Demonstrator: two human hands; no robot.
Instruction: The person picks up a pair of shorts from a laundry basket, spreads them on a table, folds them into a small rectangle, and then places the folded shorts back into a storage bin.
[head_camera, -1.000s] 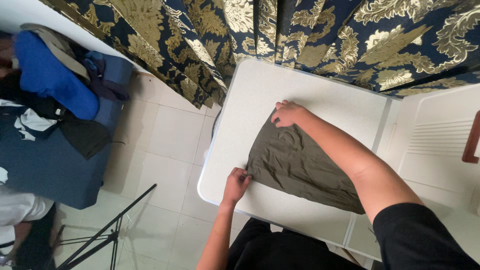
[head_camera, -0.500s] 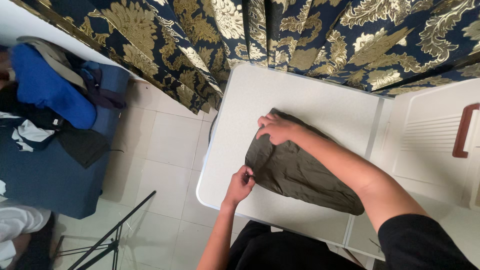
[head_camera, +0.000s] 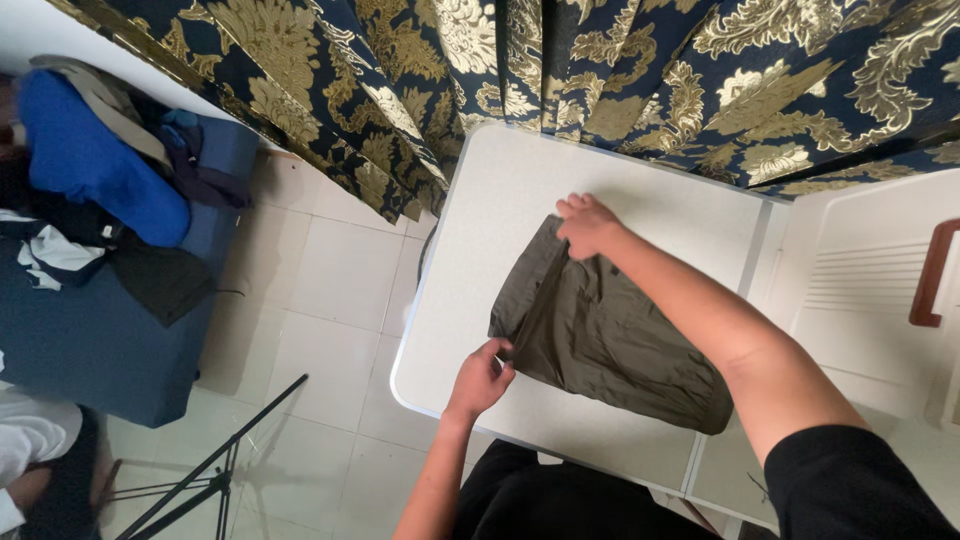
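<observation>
Olive-green folded garment (head_camera: 600, 335) laid flat on the white desk (head_camera: 480, 240), its near left edge pinched by the left hand (head_camera: 482, 377), its far corner pinched in the right hand (head_camera: 587, 224), fingers curled, blue-and-gold patterned curtain (head_camera: 620, 70) hung behind, blue bag (head_camera: 90, 160) on the tiled floor (head_camera: 330, 300)

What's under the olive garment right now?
The olive garment lies on the white folding table, with the left hand and right hand on its edges. Anything beneath the fabric is hidden.
</observation>
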